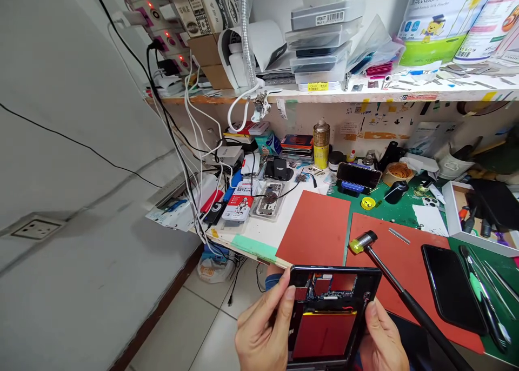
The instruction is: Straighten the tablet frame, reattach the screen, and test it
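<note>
An opened tablet-like device is held up in front of the bench between both hands, its inside facing me. Its black frame surrounds a large reddish battery and, above that, a dark circuit board. My left hand pinches the left edge near the upper corner, thumb on the face side. Along the right edge, my right hand grips with its thumb on the rim; its other fingers are mostly hidden behind. Just right of the device, a small hammer with a yellow-tipped head lies across a red mat.
A black phone and several tweezers lie at the right. Another red mat is on the left. A phone on a stand and a yellow spray can stand behind. A loaded shelf overhangs; cables hang left.
</note>
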Action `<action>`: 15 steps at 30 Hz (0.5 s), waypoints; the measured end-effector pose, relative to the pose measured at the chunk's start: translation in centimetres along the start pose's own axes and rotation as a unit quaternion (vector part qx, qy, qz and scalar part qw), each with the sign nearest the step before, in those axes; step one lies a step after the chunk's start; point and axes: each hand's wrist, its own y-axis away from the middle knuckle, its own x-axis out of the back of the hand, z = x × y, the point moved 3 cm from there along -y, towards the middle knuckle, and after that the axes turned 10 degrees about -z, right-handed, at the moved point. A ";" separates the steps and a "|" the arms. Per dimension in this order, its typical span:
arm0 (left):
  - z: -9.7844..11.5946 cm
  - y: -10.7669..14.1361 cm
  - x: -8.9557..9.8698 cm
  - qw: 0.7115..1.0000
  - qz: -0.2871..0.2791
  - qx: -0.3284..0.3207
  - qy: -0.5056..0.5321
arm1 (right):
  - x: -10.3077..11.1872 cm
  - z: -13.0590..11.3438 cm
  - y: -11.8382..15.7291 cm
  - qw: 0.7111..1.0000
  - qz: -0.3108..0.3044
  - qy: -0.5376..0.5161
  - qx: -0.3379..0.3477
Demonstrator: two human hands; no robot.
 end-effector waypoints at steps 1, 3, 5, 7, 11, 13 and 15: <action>0.2 -0.1 0.1 0.999 -0.008 -0.032 -0.007 | 0.0 0.0 -0.1 1.000 -0.005 0.003 -0.005; 0.4 0.0 0.2 0.997 -0.022 -0.075 -0.025 | -0.4 0.1 -0.4 1.000 -0.016 0.005 -0.016; 0.4 0.1 0.2 0.994 -0.034 -0.095 -0.042 | -0.8 0.1 -0.6 1.000 -0.019 -0.001 -0.023; 0.3 0.4 0.2 0.992 -0.041 -0.105 -0.052 | -1.3 0.2 -0.7 1.000 -0.010 -0.012 -0.022; 0.1 0.8 0.1 0.989 -0.033 -0.128 -0.066 | -1.2 0.3 -0.6 1.000 0.007 -0.022 -0.017; -0.1 1.0 0.1 0.988 -0.025 -0.134 -0.072 | -0.7 0.5 -0.5 1.000 -0.005 -0.020 -0.019; -0.5 1.1 0.1 0.990 -0.016 -0.122 -0.066 | 0.0 0.5 -0.3 1.000 -0.019 -0.013 -0.016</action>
